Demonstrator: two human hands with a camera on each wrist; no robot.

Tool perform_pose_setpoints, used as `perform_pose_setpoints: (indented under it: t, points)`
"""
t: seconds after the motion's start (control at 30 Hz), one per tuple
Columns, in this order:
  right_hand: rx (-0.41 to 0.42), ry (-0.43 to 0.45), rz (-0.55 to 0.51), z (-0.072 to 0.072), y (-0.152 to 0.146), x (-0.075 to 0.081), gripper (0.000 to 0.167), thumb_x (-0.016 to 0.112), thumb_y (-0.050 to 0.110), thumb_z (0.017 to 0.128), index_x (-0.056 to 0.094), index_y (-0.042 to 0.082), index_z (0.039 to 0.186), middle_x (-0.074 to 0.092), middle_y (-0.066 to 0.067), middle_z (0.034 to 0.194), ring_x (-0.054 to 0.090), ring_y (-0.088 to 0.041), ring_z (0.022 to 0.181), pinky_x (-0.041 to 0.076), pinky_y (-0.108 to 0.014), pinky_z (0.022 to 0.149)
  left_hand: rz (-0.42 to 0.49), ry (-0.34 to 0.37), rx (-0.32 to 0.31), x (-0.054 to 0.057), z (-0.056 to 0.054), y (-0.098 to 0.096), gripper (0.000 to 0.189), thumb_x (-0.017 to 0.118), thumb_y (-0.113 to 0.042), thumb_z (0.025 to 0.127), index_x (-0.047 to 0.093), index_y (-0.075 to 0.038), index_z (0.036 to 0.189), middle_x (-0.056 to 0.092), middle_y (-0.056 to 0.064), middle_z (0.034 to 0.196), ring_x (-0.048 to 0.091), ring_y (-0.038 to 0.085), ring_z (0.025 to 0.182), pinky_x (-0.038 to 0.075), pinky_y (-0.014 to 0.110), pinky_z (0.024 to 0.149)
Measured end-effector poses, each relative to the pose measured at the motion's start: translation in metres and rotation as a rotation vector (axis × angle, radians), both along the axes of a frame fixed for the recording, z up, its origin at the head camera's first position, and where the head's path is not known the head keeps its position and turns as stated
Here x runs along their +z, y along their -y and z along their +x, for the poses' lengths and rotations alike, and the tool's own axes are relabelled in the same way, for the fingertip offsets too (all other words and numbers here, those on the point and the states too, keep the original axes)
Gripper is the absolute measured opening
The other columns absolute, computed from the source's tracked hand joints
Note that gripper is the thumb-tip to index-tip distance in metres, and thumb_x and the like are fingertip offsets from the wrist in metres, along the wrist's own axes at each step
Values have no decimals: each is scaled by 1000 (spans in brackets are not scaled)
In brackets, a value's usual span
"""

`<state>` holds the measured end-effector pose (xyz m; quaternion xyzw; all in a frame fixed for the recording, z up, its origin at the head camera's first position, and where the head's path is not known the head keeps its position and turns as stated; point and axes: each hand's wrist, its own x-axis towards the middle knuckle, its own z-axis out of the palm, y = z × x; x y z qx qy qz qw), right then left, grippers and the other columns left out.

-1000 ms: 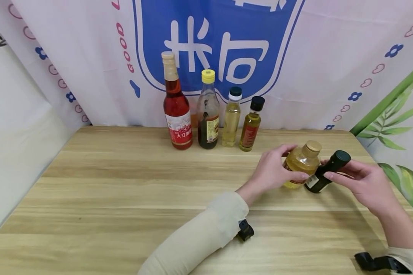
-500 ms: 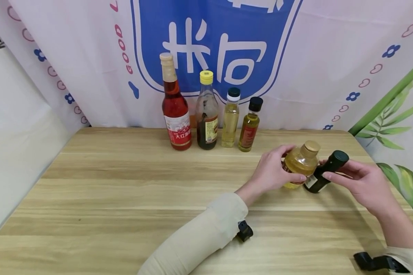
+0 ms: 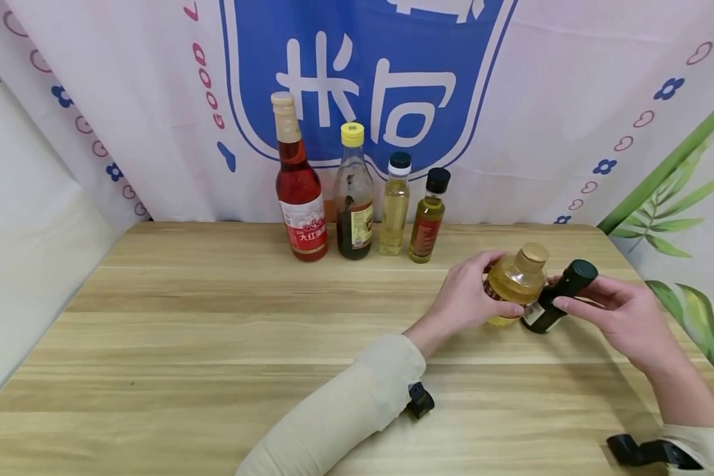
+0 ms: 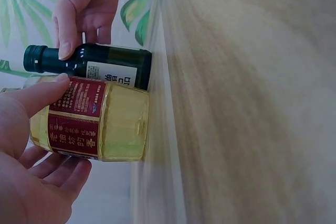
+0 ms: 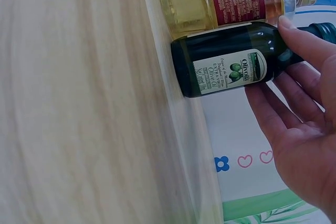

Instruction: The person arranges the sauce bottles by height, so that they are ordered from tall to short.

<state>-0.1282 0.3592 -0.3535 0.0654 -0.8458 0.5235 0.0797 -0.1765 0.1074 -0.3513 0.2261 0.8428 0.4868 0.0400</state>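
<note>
On the right of the table, my left hand (image 3: 467, 297) grips a squat bottle of yellow cooking oil (image 3: 514, 284) with a gold cap; its dark red label faces the left wrist camera. Close beside it, my right hand (image 3: 631, 317) holds a dark green olive oil bottle (image 5: 226, 61) around its shoulder, thumb on the near side. The olive oil bottle tilts to the right in the head view, its base close over the wood. In the left wrist view the cooking oil bottle (image 4: 97, 119) and the olive oil bottle (image 4: 100, 64) lie right against each other.
Along the back of the table (image 3: 214, 344) stand a tall red vinegar bottle (image 3: 302, 218), a yellow-capped dark sauce bottle (image 3: 354, 218), a slim pale-yellow bottle (image 3: 395, 211) and a small black-capped oil bottle (image 3: 428, 225). A printed curtain (image 3: 172, 99) hangs behind them.
Both hands keep their hold on the two bottles, which stay side by side. The whole head view shifts slightly leftward; nothing else visibly moves.
</note>
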Motion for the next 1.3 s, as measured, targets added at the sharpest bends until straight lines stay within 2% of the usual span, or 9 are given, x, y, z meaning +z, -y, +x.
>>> perform_pose_setpoints:
  t: [0.37,0.5,0.63,0.8,1.03,1.3]
  points:
    - [-30,-1,73,-1,1,1,40,79,0,93,70,-5,132,79,23,115,72,10,107,57,-7,85,16,-2,6,0,-1,-1,83,97,-27,78,55,-20,150,68,-3,141,66,10,124,55,21,101]
    - [-38,8,69,1,1,1,41,79,1,93,70,-5,132,79,24,114,72,10,107,57,-7,85,-19,-26,35,2,0,-5,82,97,-30,78,56,-20,149,69,-4,140,66,9,123,54,22,101]
    - [-47,8,81,2,1,2,40,80,2,93,70,-5,132,78,25,114,72,11,107,56,-7,85,-50,-40,95,3,2,-8,83,98,-34,76,58,-23,148,70,-6,139,66,9,122,53,23,102]
    - [-41,11,73,2,1,2,40,79,2,93,71,-4,132,79,24,114,72,10,107,56,-6,87,-22,-39,187,3,1,-8,83,99,-34,75,58,-24,147,71,-7,138,67,11,123,53,26,104]
    - [-27,17,46,1,2,3,39,79,1,93,70,-5,131,80,21,115,73,8,108,55,-6,88,24,-40,309,6,-13,-6,81,98,-34,76,59,-21,146,73,-4,136,69,16,121,56,31,100]
    - [-45,17,84,2,1,2,39,80,4,94,71,-3,131,79,24,114,72,10,107,55,-6,88,30,-60,396,6,-28,-4,78,96,-34,79,60,-21,146,73,-2,136,70,20,123,59,36,99]
